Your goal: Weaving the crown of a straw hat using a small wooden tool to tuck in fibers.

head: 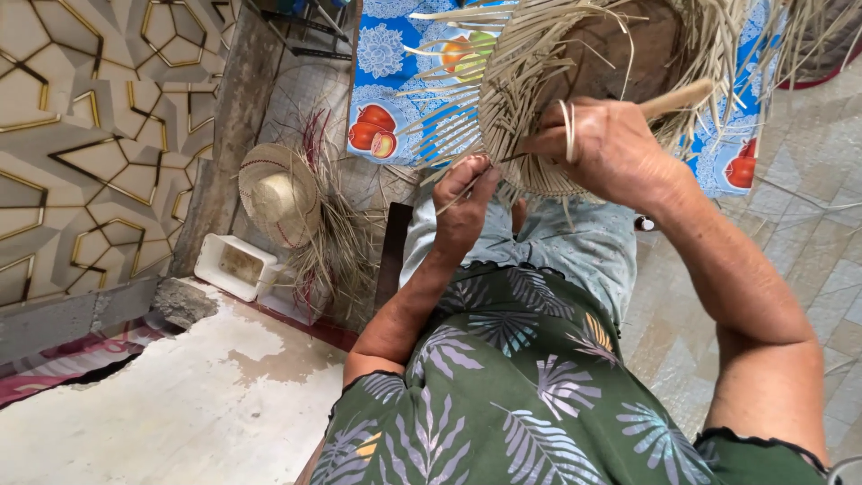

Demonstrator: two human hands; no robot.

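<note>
A half-woven straw hat (575, 63) with many loose pale strands sticking out sits over my knees. My right hand (611, 148) grips its woven edge, with a strand looped over the fingers and a thin wooden stick (678, 97) poking out past the knuckles. My left hand (467, 202) is closed just below the rim, pinching a single straw strand (449, 193) that runs up into the weave. Both forearms reach forward from a green leaf-print garment.
A finished straw hat (278, 193) lies on the floor at left beside a bundle of loose straw (337, 251) and a white plastic tray (235, 265). A blue cloth printed with fruit (386, 99) lies under the work. Tiled floor spreads on the right, a patterned wall on the left.
</note>
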